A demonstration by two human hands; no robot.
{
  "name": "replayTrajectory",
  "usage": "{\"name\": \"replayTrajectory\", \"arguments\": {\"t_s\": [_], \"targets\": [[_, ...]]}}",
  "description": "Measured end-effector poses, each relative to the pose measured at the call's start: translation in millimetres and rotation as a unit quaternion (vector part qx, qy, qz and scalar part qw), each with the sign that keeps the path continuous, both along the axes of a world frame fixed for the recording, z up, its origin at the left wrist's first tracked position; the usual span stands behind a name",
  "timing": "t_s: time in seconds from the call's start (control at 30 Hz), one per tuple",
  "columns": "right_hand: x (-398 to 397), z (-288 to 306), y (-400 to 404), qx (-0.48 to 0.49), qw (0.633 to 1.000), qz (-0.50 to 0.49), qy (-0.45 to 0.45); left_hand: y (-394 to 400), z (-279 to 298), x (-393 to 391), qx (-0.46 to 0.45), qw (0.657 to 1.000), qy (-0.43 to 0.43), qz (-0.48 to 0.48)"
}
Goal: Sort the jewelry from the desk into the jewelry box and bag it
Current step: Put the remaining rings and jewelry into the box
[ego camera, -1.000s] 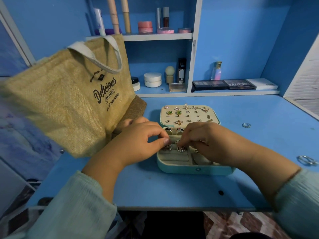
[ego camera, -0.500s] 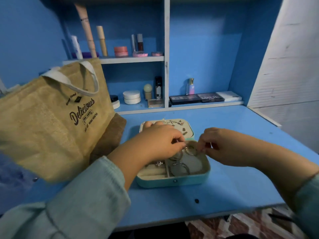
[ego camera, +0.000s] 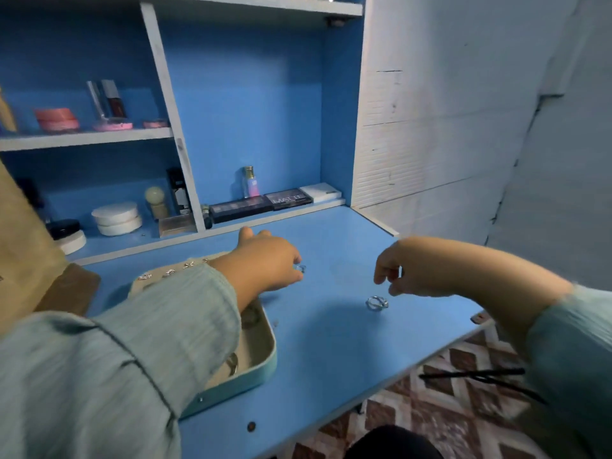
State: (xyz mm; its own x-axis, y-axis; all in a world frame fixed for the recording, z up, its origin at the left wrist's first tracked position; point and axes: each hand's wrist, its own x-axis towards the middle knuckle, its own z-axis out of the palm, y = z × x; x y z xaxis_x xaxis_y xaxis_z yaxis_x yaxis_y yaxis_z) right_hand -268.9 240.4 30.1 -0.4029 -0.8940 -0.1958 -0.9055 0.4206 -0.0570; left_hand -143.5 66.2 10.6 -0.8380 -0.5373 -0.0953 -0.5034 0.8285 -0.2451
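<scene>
Blue desk [ego camera: 331,342] | left hand [ego camera: 268,263] pinches small ring [ego camera: 300,268], apparently to lift it | right hand [ego camera: 402,270] hovers, fingers curled and narrow, holding nothing clear, above silver ring [ego camera: 377,303] | open jewelry box [ego camera: 261,366] lies near left, ready for both.

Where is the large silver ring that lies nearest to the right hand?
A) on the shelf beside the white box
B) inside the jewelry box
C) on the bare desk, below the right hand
C: the silver ring lies on the blue desk, just under the right hand, apart from the jewelry box.
</scene>
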Motion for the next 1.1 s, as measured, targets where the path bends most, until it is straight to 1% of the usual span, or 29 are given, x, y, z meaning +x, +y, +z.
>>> {"name": "replayTrajectory", "arguments": {"t_s": [0.17,0.4,0.5,0.63,0.73,0.9,1.03,1.1], "targets": [[-6.7,-14.5,1.8,-0.006,1.0,-0.008,-0.029,-5.2,-10.7,-24.9,-0.035,0.999,-0.029,0.013],[-13.1,-30.9,-3.6,0.0,0.998,-0.022,-0.05,-15.0,-24.3,-35.9,-0.051,0.999,-0.019,0.007],[-13.0,-35.5,-4.4,-0.017,0.998,-0.023,-0.06,-17.1,-25.9,-38.7,-0.054,0.999,0.0,0.001],[-13.9,-39.7,-5.4,-0.044,0.997,-0.021,-0.063,-17.6,-26.5,-40.7,-0.056,0.998,-0.006,0.004],[-14.1,-40.3,-8.3,-0.074,0.994,-0.014,-0.081,-16.3,-23.6,-37.5,-0.033,0.999,0.001,0.015],[-3.5,-30.2,-17.0,-0.165,0.977,-0.024,-0.131,-13.2,-5.7,-20.5,0.046,0.996,0.066,0.05],[13.6,-18.7,-25.6,-0.221,0.944,-0.043,-0.242,-8.3,8.9,9.5,0.083,0.984,0.144,0.066],[24.9,-15.1,-30.6,-0.235,0.932,-0.042,-0.273,-5.7,12.2,27.6,0.112,0.973,0.186,0.078]]}}
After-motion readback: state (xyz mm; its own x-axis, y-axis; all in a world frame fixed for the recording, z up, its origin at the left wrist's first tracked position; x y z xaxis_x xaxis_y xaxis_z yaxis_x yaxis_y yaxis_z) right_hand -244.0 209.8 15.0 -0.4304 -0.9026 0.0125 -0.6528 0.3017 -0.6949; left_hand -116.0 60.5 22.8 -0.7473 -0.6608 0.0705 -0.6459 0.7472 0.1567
